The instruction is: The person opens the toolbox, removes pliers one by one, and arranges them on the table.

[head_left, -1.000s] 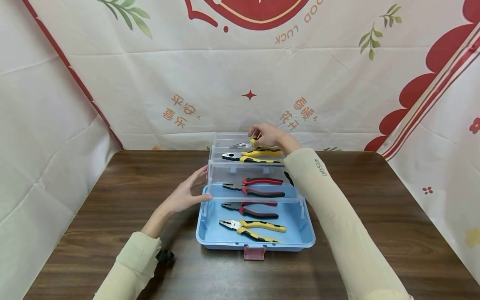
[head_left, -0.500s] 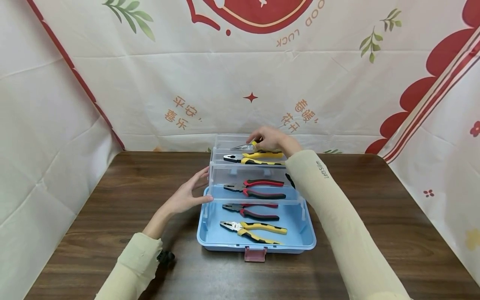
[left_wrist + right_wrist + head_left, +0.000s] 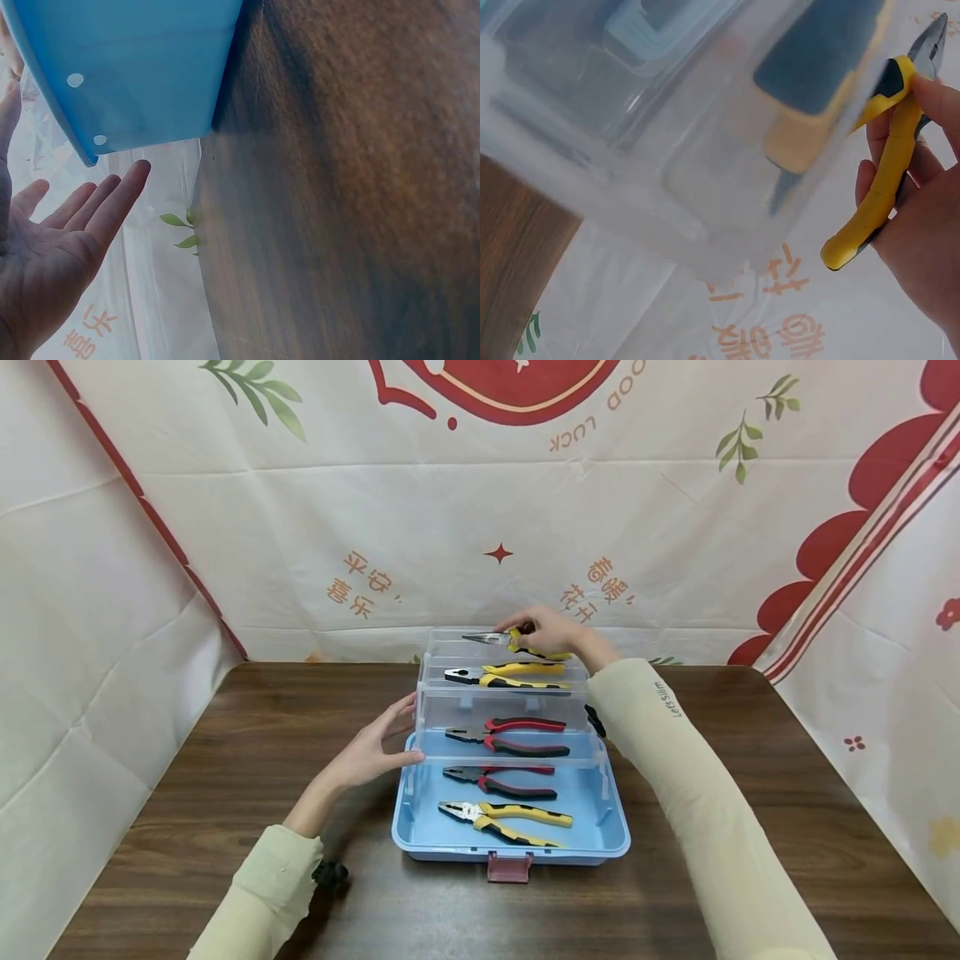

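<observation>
My right hand (image 3: pixel 551 631) holds needle-nose pliers (image 3: pixel 489 638) with yellow and black handles at the topmost clear tray of the toolbox. In the right wrist view the pliers (image 3: pixel 900 150) are beside the clear tray's wall (image 3: pixel 705 255), jaws pointing away from the palm. My left hand (image 3: pixel 371 752) is at the toolbox's left side, its thumb by the clear tray edge (image 3: pixel 480 761). Its fingers are fairly straight and spread in the left wrist view, near the blue base (image 3: pixel 150 75). Yellow-black pliers (image 3: pixel 525 677) lie one tray lower.
Red-black pliers (image 3: pixel 510 739) lie in the lower clear tray. The blue base (image 3: pixel 600 789) holds more red-black pliers (image 3: pixel 498 779) and yellow-black pliers (image 3: pixel 506 820). A pink latch (image 3: pixel 509 867) hangs at its front. Behind the wooden table (image 3: pixel 262 735) hangs a printed white cloth (image 3: pixel 337 527).
My right hand has gripped the needle-nose pliers and raised them a little from the top tray. The left hand has stayed in place.
</observation>
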`<action>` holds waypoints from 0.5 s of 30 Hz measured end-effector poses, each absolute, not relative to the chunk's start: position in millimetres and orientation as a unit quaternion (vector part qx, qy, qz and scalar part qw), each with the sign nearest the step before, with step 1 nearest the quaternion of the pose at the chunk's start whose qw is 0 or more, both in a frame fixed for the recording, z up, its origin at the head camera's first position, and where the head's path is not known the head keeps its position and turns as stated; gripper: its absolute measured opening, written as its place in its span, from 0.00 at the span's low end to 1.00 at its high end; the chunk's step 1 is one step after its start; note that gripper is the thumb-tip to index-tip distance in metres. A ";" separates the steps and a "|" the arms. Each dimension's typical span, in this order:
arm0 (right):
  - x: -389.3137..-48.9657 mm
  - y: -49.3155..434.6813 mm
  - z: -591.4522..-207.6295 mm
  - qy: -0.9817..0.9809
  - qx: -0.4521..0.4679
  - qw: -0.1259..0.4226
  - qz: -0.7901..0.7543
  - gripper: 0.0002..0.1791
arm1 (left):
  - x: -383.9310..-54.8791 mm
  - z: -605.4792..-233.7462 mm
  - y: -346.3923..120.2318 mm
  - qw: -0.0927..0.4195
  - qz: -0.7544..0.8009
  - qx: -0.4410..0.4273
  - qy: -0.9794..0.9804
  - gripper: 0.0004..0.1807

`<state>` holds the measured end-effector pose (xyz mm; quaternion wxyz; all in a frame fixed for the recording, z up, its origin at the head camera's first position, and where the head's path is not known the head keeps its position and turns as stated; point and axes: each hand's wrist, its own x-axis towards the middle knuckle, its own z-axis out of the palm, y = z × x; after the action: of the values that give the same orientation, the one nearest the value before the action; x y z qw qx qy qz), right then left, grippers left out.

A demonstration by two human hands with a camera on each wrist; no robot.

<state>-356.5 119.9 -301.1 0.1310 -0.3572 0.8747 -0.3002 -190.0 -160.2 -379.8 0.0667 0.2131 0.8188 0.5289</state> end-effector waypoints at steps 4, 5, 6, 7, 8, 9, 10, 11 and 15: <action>-349.9 123.6 -289.8 0.864 -0.374 0.114 -0.317 0.18 | -189.8 -379.6 -160.5 0.067 0.532 0.218 0.816 0.44; -348.4 124.5 -287.0 0.862 -0.377 0.111 -0.319 0.18 | -189.9 -379.6 -160.7 0.066 0.532 0.219 0.815 0.44; -347.2 125.4 -284.6 0.861 -0.379 0.109 -0.321 0.18 | -190.0 -379.6 -160.9 0.066 0.533 0.220 0.815 0.44; -345.6 126.2 -282.0 0.860 -0.379 0.108 -0.323 0.18 | -190.2 -379.8 -161.0 0.065 0.533 0.222 0.814 0.44; -344.2 127.3 -279.7 0.858 -0.381 0.108 -0.327 0.18 | -190.3 -379.9 -161.2 0.064 0.533 0.223 0.814 0.44; -342.6 128.3 -277.8 0.858 -0.380 0.106 -0.329 0.18 | -190.5 -380.2 -161.3 0.064 0.532 0.224 0.814 0.44; -345.3 130.9 -279.6 0.858 -0.379 0.103 -0.332 0.18 | -190.8 -380.5 -161.4 0.064 0.532 0.226 0.814 0.44; -343.2 132.6 -277.8 0.860 -0.374 0.099 -0.333 0.18 | -190.9 -380.6 -161.4 0.064 0.532 0.226 0.813 0.44; -334.7 141.6 -271.7 0.860 -0.359 0.088 -0.351 0.19 | -190.9 -380.9 -161.7 0.066 0.534 0.229 0.811 0.44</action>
<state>-334.7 141.6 -271.7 0.0876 -0.3595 0.8602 -0.3509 -190.9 -161.7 -380.9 0.0660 0.2285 0.8113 0.5341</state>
